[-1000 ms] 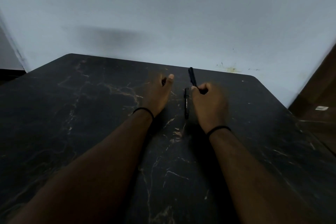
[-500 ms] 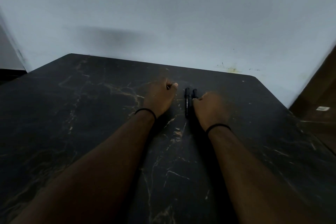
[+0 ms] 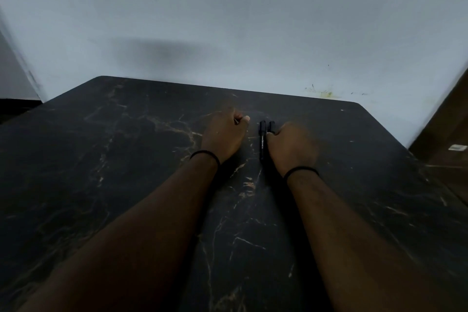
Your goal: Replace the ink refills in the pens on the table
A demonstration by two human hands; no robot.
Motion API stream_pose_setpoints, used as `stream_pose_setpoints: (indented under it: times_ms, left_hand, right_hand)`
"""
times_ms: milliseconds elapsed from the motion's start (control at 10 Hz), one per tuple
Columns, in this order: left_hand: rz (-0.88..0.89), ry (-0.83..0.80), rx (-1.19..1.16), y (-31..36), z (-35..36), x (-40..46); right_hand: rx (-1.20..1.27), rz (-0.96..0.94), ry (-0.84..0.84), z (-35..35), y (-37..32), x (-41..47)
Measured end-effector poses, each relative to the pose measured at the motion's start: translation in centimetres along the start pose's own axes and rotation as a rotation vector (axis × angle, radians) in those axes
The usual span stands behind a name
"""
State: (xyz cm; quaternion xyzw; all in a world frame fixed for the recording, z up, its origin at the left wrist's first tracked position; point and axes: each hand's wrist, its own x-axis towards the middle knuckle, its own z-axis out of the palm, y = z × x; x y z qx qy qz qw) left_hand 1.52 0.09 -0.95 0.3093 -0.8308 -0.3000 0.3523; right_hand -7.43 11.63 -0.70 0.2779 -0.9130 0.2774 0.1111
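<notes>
standing at a dark counter (image 3: 101, 159), black with thin tan and gold veins like marble, the person has both forearms stretched out over it. its far corners are rounded, and it sits close against a pale grey-blue wall (image 3: 228, 20). a soft dark shadow (image 3: 157, 50) lies on that wall above the far edge, and a small yellowish stain (image 3: 326, 94) with dark specks marks it low down toward the right. at the right edge is a brown wooden surface (image 3: 445, 134) with a small white tag (image 3: 457, 147) on it.

the left hand (image 3: 224, 138) rests on the counter with fingers curled in and the thumb tip showing; whether its grip holds anything i cannot tell. the right hand (image 3: 291, 147) is curled too, its grip closed on a black pen (image 3: 271, 126) whose far end pokes out past the knuckles. a second black pen (image 3: 262, 139) lies flat on the counter just beside it, between the two hands, touching or nearly touching the right one. each wrist wears a thin black band (image 3: 204, 153).
</notes>
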Motion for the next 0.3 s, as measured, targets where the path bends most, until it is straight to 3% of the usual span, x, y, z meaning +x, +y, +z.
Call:
stream_pose_setpoints:
  times_ms: [300]
  left_hand:
    - [0.013, 0.034, -0.004, -0.01, -0.05, -0.21]
  right_hand:
    - [0.091, 0.039, 0.019, -0.24, 0.29, -0.16]
